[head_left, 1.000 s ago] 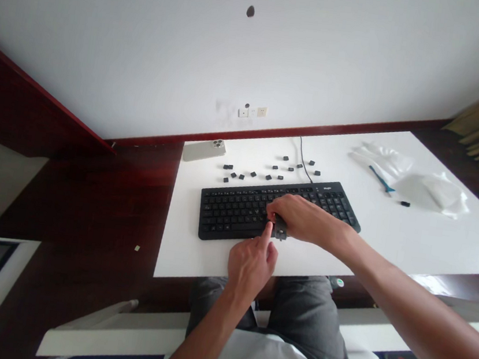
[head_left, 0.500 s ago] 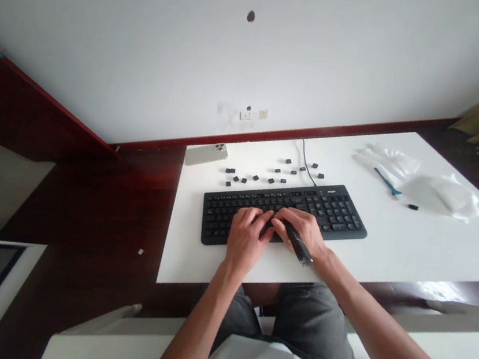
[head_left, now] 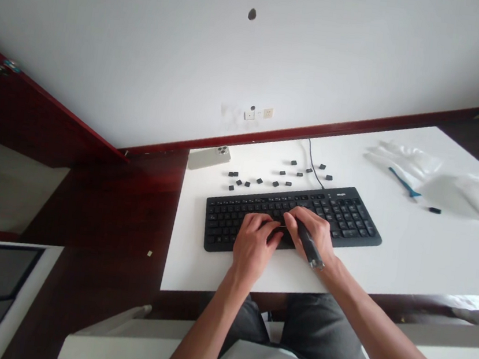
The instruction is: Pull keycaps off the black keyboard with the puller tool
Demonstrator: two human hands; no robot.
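Note:
A black keyboard [head_left: 364, 232] lies on the white table [head_left: 194, 267], with both hands over its middle keys. My right hand [head_left: 314, 232] is closed around a screwdriver [head_left: 309, 247], its dark handle slanting back toward my wrist. Its thin metal shaft points left, toward the fingertips of my left hand [head_left: 253, 242]. That hand rests on the keyboard, thumb and forefinger bent close together near the tip; what they pinch, if anything, is hidden. Behind the keyboard lie several loose black keycaps [head_left: 259, 181].
A phone [head_left: 207, 158] lies at the table's back left corner. The keyboard cable [head_left: 314, 164] runs to the back edge. On the right are a blue brush-like tool [head_left: 405, 183], a small black piece [head_left: 435, 210] and crumpled clear plastic bags [head_left: 477, 197].
The view has shifted slightly. My hands have parted a little, and the screwdriver's shaft now shows between them. The loose keycaps appear to lie as before.

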